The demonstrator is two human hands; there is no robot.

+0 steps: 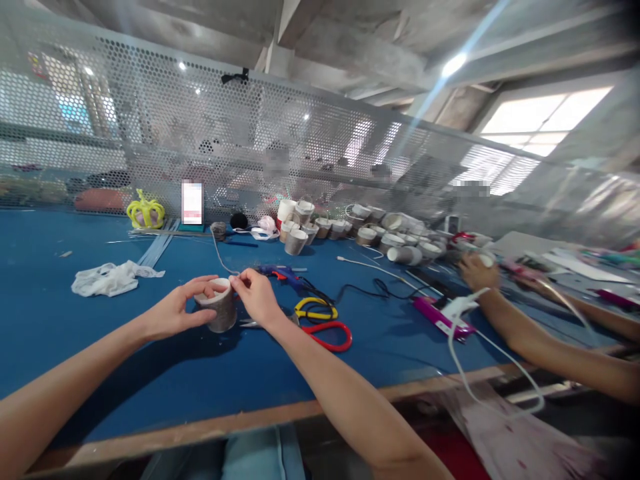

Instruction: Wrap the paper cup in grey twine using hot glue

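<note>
A small grey cup (223,317) with a pale rim stands above the blue tabletop, and my left hand (193,307) grips it with the thumb outside and the fingers over the rim. At the rim's right side, my right hand (256,293) pinches a thin grey cord (220,256) between thumb and fingertips. That cord runs back to a small ball of grey cord (219,231). Just right of my right hand lie red-handled scissors (327,336) and a yellow-handled pair (317,309). Behind them is a blue glue gun (287,278).
Similar cups (296,241) cluster at the back. A white plastic bag (107,279), yellow crown-like piece (145,213) and lit phone (193,203) lie left and behind. To the right are a purple power strip (440,320), cables and a co-worker's hand (479,270).
</note>
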